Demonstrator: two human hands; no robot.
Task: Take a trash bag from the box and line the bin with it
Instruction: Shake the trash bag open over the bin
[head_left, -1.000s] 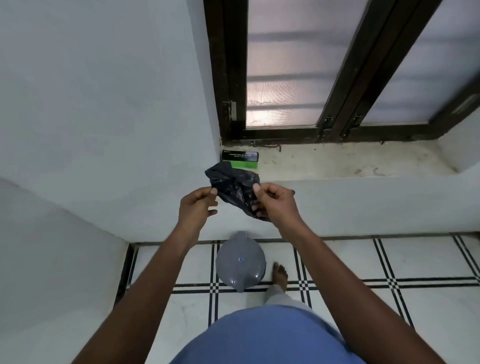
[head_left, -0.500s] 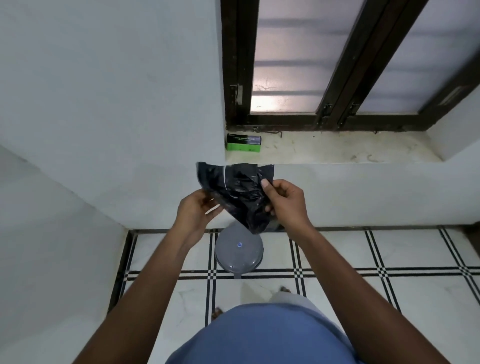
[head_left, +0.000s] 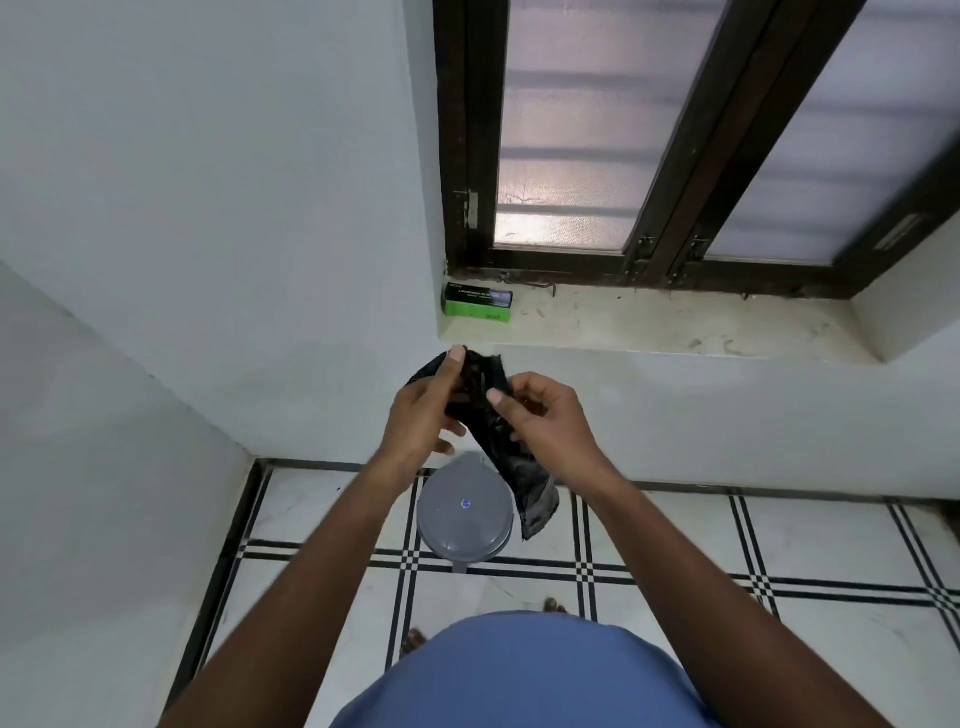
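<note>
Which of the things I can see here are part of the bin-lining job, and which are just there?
Part of the job:
black trash bag, held in the left hand and right hand
green box on the window ledge
grey bin, lid shut

Just there:
window
tiled floor

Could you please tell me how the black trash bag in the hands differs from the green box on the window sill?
The black plastic trash bag is crumpled and limp, hanging from the left hand and right hand; the green rectangular box is rigid, lying flat on the stone window sill. The bag is plain; the box carries print.
</note>
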